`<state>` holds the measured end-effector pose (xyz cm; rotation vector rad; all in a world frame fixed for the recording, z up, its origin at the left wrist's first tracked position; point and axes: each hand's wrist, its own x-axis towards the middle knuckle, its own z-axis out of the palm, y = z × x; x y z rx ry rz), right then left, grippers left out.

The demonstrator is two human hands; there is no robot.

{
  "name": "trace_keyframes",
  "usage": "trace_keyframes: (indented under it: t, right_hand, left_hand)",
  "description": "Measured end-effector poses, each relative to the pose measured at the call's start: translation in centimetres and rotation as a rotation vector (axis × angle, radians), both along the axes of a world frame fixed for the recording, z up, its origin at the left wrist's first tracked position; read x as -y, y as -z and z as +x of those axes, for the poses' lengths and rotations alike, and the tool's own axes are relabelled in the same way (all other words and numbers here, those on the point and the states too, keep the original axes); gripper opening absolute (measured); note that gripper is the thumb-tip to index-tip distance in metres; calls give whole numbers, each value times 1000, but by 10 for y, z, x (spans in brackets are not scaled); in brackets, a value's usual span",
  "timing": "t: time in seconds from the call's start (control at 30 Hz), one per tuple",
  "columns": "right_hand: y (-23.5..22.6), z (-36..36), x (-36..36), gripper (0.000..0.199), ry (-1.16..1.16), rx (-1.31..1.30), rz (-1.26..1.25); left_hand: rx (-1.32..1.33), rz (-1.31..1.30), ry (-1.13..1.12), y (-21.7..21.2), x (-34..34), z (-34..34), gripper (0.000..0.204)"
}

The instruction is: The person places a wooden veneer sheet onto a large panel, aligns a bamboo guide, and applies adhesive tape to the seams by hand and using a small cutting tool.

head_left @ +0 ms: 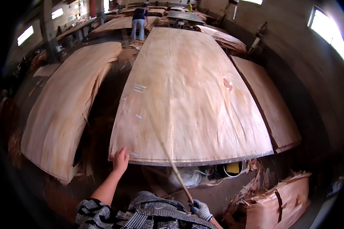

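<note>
A large sheet of pale wood veneer [191, 95] lies on top of a stack in front of me. My left hand [120, 159] is bare and rests with spread fingers on the sheet's near left corner. My right hand [201, 209] wears a light glove and grips the lower end of a long thin wooden stick [162, 145]. The stick slants up and to the left across the veneer. Small white tape patches [138, 88] dot the left part of the sheet.
Another veneer stack [67, 107] stands to the left, a narrower one [271, 103] to the right. Scrap veneer and a box of offcuts [279, 198] lie at lower right. A yellow container [233, 168] sits under the table. A person [139, 23] works far back.
</note>
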<state>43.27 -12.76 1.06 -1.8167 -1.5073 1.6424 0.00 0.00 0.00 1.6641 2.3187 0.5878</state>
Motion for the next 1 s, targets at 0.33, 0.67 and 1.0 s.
trace_keyframes:
  t: [0.33, 0.67, 1.0]
  right_hand:
    - [-44, -37, 92, 19, -69, 132, 117]
    - [-3, -71, 140, 30, 346, -56, -354]
    - [78, -56, 171, 21, 804, -152, -33]
  left_hand:
    - [108, -75, -425, 54, -41, -69, 44]
    - [398, 56, 215, 21, -53, 0, 20]
    - [1605, 250, 546, -120, -69, 58, 40]
